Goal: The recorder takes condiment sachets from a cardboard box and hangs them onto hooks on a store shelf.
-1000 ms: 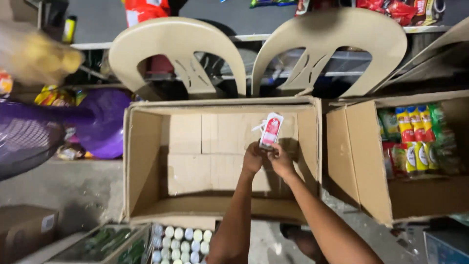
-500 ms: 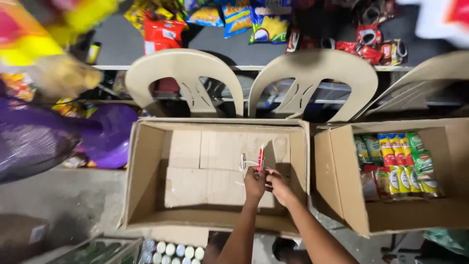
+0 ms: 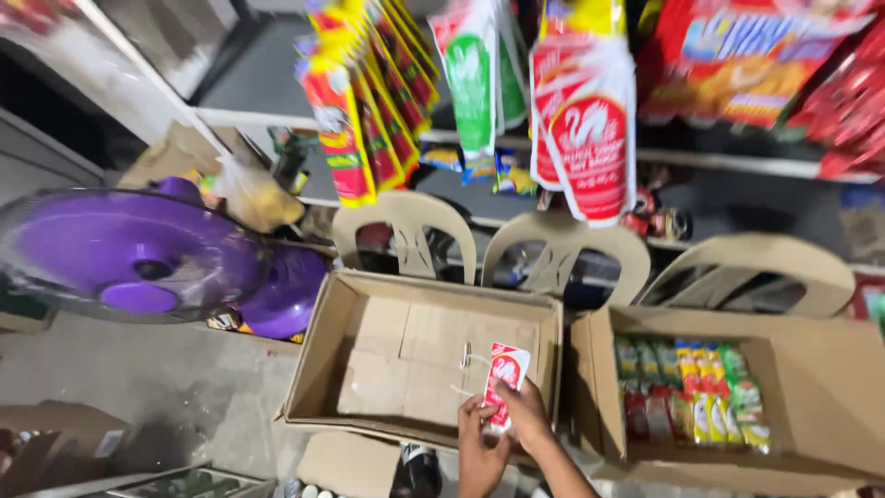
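Both hands, left hand (image 3: 477,441) and right hand (image 3: 523,413), pinch a glossy red sachet (image 3: 504,380) over a cardboard box (image 3: 318,355).

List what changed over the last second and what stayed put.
Both hands, left and right, keep hold of the red-and-white sachet, which turned edge-on and now faces up again. The view tilted upward, showing hanging packets. The empty cardboard box and the snack-filled box stayed in place.

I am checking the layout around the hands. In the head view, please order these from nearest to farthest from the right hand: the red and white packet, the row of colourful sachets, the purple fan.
1. Red and white packet: held in the right hand, over the open cardboard box.
2. Row of colourful sachets: to the right, inside the neighbouring box.
3. Purple fan: far left, beyond the open box.
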